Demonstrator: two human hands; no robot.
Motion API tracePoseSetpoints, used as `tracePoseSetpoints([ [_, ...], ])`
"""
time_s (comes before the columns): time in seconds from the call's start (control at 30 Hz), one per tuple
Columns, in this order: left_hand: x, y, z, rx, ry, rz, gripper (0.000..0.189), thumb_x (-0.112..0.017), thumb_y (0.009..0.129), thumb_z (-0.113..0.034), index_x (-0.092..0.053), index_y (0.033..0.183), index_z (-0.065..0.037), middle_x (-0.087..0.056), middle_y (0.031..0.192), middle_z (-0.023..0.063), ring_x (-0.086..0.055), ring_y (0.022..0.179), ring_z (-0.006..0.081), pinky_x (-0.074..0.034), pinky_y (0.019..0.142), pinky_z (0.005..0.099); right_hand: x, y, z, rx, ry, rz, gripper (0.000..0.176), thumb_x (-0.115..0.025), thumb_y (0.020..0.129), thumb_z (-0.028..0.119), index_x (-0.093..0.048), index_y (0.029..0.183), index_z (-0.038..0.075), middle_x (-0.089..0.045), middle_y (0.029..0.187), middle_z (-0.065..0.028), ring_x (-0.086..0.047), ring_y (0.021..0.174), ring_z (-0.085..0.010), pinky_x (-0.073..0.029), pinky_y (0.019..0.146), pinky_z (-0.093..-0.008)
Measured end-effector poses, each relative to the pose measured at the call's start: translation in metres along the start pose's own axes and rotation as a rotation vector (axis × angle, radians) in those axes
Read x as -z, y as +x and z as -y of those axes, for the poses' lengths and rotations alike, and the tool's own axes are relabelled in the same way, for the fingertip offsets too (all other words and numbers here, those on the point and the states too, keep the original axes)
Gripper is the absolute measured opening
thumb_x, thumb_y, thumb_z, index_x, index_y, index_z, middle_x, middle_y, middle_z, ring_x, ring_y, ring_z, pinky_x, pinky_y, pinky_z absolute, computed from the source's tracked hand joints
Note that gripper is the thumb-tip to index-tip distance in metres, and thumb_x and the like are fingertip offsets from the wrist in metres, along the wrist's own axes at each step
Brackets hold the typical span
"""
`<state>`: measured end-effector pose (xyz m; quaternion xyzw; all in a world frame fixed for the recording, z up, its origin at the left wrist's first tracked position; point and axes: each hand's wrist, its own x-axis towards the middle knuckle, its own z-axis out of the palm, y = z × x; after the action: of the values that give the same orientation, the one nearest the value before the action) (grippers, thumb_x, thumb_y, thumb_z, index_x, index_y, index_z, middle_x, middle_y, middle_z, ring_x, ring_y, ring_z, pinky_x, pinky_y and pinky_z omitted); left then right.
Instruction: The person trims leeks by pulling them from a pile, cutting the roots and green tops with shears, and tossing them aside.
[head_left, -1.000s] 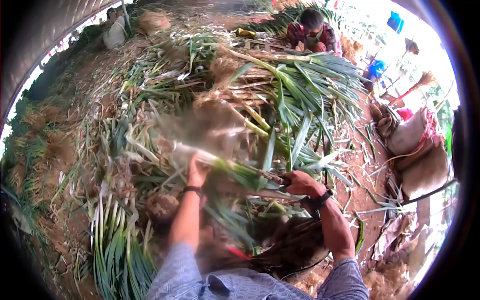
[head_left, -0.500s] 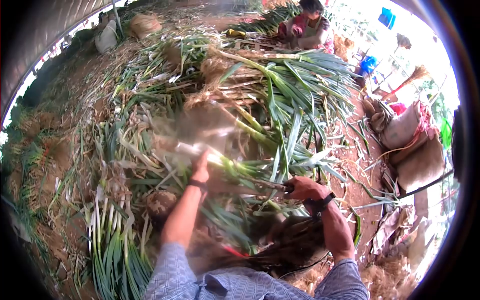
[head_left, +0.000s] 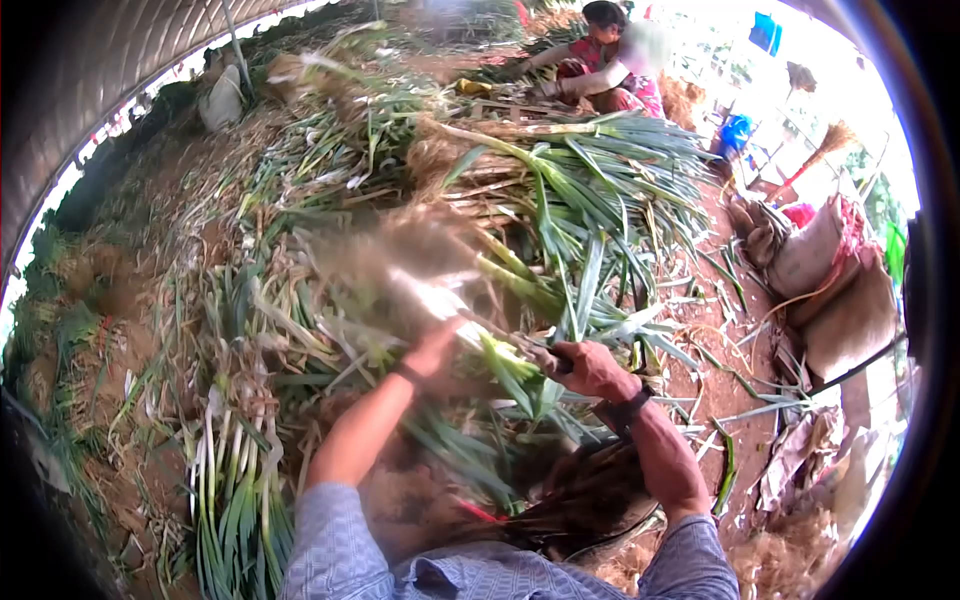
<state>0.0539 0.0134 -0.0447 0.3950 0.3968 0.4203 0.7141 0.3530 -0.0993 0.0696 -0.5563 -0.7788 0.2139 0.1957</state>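
Note:
In my left hand, blurred by motion, is a leek gripped near its white stalk. The root end points up and left and is smeared by movement; the green part runs down toward my right hand. The fingers of my right hand are wrapped round a dark handle, whose far end I cannot make out. Just beyond my hands lies a large pile of leeks with brown roots and long green leaves.
Trimmed leeks lie at the lower left among leaf scraps. Two people crouch at the top. Sacks stand at the right, near a blue bag. A pale sack is at the upper left.
My left hand has moved slightly right and down with the leek. My right hand has shifted a little left and up. A second person now shows at the top.

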Motion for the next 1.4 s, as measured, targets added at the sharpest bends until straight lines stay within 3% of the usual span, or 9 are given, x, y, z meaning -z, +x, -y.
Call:
tracePoseSetpoints([
  [0.13, -0.011, 0.010, 0.012, -0.060, -0.027, -0.056, 0.026, -0.071, 0.089, -0.018, -0.066, 0.113, -0.009, -0.067, 0.100, 0.0005, -0.063, 0.092, 0.0094, -0.054, 0.074, 0.0303, -0.013, 0.027, 0.015, -0.006, -0.024, -0.040, 0.028, -0.068, 0.086, 0.035, -0.070, 0.095, 0.009, -0.066, 0.072, -0.0163, -0.065, 0.067, -0.0377, -0.050, 0.061, -0.0456],
  [0.37, -0.011, 0.015, 0.025, -0.050, 0.306, -0.238, 0.024, -0.072, 0.086, -0.022, -0.068, 0.106, -0.010, -0.067, 0.087, -0.0001, -0.060, 0.069, 0.0094, -0.047, 0.053, 0.0276, -0.009, 0.066, 0.063, -0.003, -0.059, 0.020, 0.024, -0.066, 0.084, 0.029, -0.070, 0.100, 0.012, -0.069, 0.080, -0.0173, -0.066, 0.077, -0.0402, -0.052, 0.067, -0.0493],
  [0.5, -0.009, 0.013, 0.032, -0.220, 0.092, -0.049, 0.016, -0.066, 0.085, -0.016, -0.070, 0.094, -0.003, -0.070, 0.081, 0.0061, -0.064, 0.068, 0.0139, -0.051, 0.051, 0.0291, -0.025, 0.082, 0.070, 0.031, -0.174, 0.088, 0.023, -0.065, 0.082, 0.029, -0.069, 0.097, 0.012, -0.069, 0.082, -0.0176, -0.066, 0.079, -0.0401, -0.052, 0.068, -0.0497],
  [0.77, -0.011, 0.004, 0.027, -0.163, 0.067, -0.078, 0.030, -0.065, 0.089, -0.011, -0.057, 0.117, -0.010, -0.065, 0.093, 0.0033, -0.063, 0.072, 0.0134, -0.049, 0.050, 0.0260, -0.030, 0.088, 0.070, 0.009, -0.148, 0.102, 0.022, -0.064, 0.083, 0.026, -0.071, 0.099, 0.012, -0.068, 0.079, -0.0178, -0.066, 0.077, -0.0393, -0.051, 0.067, -0.0494],
  [0.87, -0.038, -0.018, 0.004, -0.222, -0.032, -0.192, 0.021, -0.070, 0.089, -0.020, -0.069, 0.103, -0.005, -0.068, 0.081, 0.0031, -0.062, 0.061, 0.0121, -0.049, 0.047, 0.0260, -0.021, 0.086, 0.073, -0.002, -0.114, 0.078, 0.023, -0.063, 0.084, 0.027, -0.071, 0.099, 0.013, -0.068, 0.080, -0.0177, -0.066, 0.078, -0.0393, -0.051, 0.068, -0.0499],
  [1.0, -0.021, 0.001, 0.025, -0.274, 0.146, -0.123, 0.023, -0.067, 0.091, -0.020, -0.066, 0.109, -0.006, -0.068, 0.089, 0.0041, -0.063, 0.068, 0.0138, -0.050, 0.050, 0.0278, -0.031, 0.083, 0.061, 0.031, -0.103, 0.069, 0.025, -0.064, 0.083, 0.028, -0.072, 0.102, 0.013, -0.069, 0.082, -0.0181, -0.066, 0.079, -0.0393, -0.052, 0.070, -0.0493],
  [1.07, -0.011, 0.019, 0.023, 0.069, 0.225, -0.179, 0.028, -0.068, 0.089, -0.017, -0.059, 0.115, -0.009, -0.065, 0.104, 0.0053, -0.063, 0.082, 0.0158, -0.054, 0.060, 0.0298, -0.016, 0.079, 0.062, -0.019, -0.087, 0.086, 0.027, -0.066, 0.082, 0.028, -0.071, 0.102, 0.012, -0.069, 0.084, -0.0186, -0.067, 0.081, -0.0390, -0.053, 0.070, -0.0480],
  [1.17, -0.004, 0.010, 0.016, -0.156, -0.074, -0.229, 0.031, -0.071, 0.087, -0.025, -0.061, 0.113, -0.010, -0.064, 0.105, 0.0049, -0.063, 0.087, 0.0163, -0.054, 0.064, 0.0336, -0.005, 0.068, 0.032, -0.043, -0.032, 0.097, 0.031, -0.069, 0.079, 0.029, -0.070, 0.102, 0.008, -0.068, 0.082, -0.0179, -0.066, 0.076, -0.0371, -0.051, 0.067, -0.0453],
  [1.4, 0.013, 0.023, -0.014, -0.187, -0.233, -0.651, 0.035, -0.077, 0.082, -0.028, -0.063, 0.110, -0.014, -0.066, 0.099, 0.0024, -0.064, 0.087, 0.0164, -0.050, 0.061, 0.0331, 0.010, 0.016, -0.010, -0.184, -0.054, 0.261, 0.041, -0.072, 0.079, 0.040, -0.068, 0.104, 0.008, -0.068, 0.082, -0.0178, -0.066, 0.077, -0.0351, -0.049, 0.071, -0.0453],
])
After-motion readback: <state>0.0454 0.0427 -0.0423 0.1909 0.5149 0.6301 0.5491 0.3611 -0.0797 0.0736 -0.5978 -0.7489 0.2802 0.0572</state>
